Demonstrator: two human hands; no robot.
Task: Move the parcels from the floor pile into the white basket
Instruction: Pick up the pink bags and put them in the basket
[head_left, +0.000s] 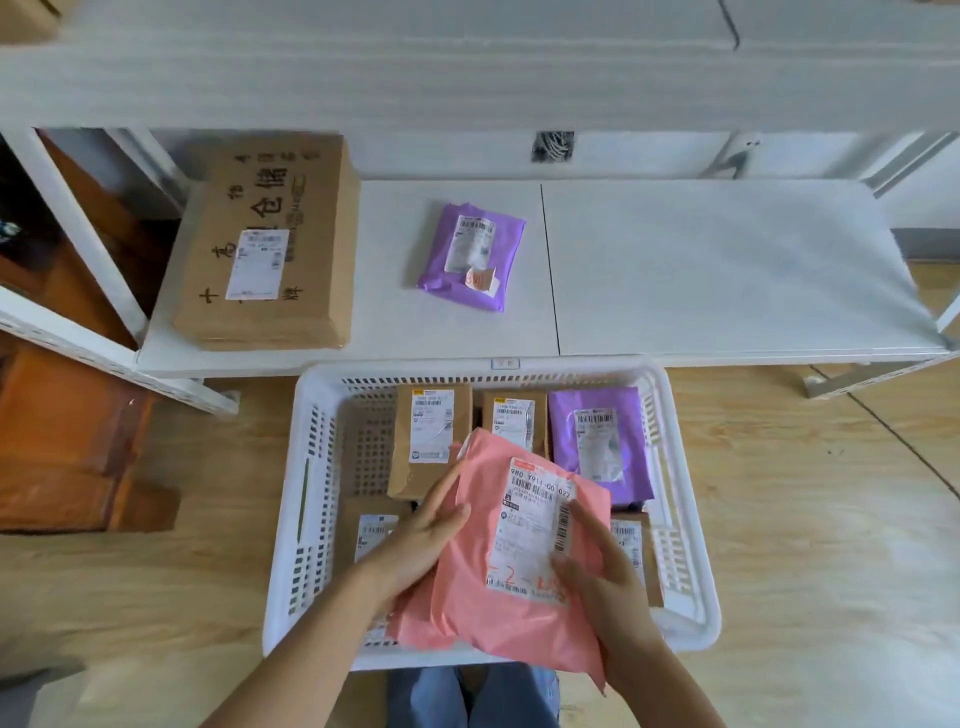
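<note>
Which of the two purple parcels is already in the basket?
The purple parcel in the white basket's far right corner; the other purple one lies on the shelf.

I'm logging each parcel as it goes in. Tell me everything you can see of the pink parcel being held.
The pink parcel is a soft, wrinkled plastic mailer bag, flat and tilted, held above the white basket. A white shipping label with barcodes, printed numbers and red handwriting covers its upper face. The left hand grips its left edge, and the right hand holds the right side, thumb on the label. It hides part of the brown parcels below.
</note>
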